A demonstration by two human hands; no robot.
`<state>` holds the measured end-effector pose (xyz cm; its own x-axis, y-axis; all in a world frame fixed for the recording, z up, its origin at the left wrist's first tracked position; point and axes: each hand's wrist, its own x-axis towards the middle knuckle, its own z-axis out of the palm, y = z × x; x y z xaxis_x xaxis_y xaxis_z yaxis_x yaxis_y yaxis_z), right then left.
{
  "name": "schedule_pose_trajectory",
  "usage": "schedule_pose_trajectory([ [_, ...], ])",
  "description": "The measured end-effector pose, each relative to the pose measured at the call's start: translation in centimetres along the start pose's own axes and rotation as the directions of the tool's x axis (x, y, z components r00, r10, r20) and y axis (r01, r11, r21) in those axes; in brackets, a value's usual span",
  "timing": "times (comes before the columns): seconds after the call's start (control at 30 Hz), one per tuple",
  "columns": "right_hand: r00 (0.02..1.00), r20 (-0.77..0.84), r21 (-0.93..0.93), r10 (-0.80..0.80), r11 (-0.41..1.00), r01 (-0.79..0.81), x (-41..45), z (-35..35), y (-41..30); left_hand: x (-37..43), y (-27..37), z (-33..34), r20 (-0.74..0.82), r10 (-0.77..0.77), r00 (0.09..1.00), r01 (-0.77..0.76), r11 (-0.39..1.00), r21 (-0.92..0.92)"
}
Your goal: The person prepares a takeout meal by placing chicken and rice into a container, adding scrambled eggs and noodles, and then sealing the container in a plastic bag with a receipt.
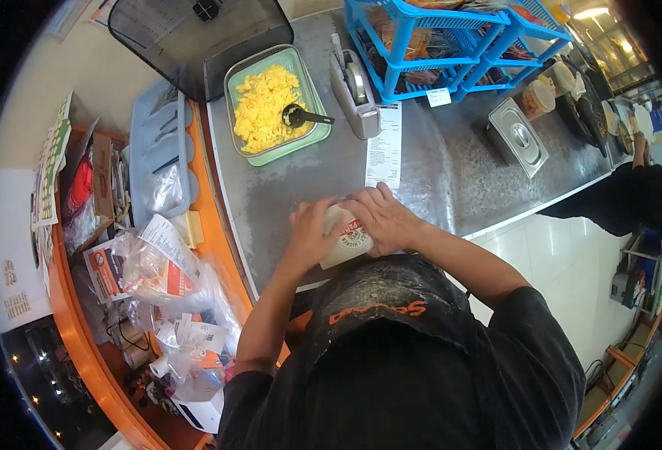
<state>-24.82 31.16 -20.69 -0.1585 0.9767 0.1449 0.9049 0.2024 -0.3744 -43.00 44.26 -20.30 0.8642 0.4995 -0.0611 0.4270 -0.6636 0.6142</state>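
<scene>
A whitish printed paper food package [339, 256] is at the near edge of the metal worktop [286, 191], close to my apron. My left hand [311, 233] grips its left side, with the thumb across the front. From the right, my right hand [386, 218] holds the top and right side, fingers bent over the upper edge. Both hands hide much of the package, so I cannot tell whether its top is folded. Just beyond my right fingers lies a long printed receipt [384, 152]. Its far end runs beside a grey tape dispenser [356, 93].
Scrambled egg [266, 104] and a black scoop [303, 116] sit in a mesh-lined green tray [290, 147]. Blue plastic racks [415, 64] hold packets. A lidded steel container [518, 138] stands to the right. Bagged orders [168, 270] crowd the left shelf. Another person's sleeve [618, 197] shows far right.
</scene>
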Motion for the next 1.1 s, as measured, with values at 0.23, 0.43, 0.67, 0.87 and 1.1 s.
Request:
schedule_pose_trajectory([
  [0.23,0.999,0.029,0.032,0.044,0.998,-0.045,-0.4,-0.9,0.2,4.9,-1.6,1.7,0.328,-0.21,0.921,0.385,0.615,-0.688],
  [0.43,0.992,-0.093,0.003,-0.089,0.996,0.09,-1.3,1.1,1.6,5.1,-3.6,3.0,0.419,-0.199,0.886,0.461,0.481,-0.746],
  [0.67,0.991,0.06,0.0,-0.119,0.993,0.119,-0.6,1.2,2.1,3.8,-3.0,2.5,0.11,-0.168,0.98,0.2,0.773,-0.601],
  [0.87,0.984,0.176,-0.031,0.011,1.0,-0.006,0.8,-1.0,0.5,0.1,0.6,1.9,-0.254,0.233,0.939,-0.191,0.965,0.18],
  [1.1,0.99,0.135,-0.113,-0.031,0.993,0.047,0.9,0.3,0.9,-1.3,-0.4,2.5,-0.214,0.09,0.973,-0.019,0.95,0.312],
])
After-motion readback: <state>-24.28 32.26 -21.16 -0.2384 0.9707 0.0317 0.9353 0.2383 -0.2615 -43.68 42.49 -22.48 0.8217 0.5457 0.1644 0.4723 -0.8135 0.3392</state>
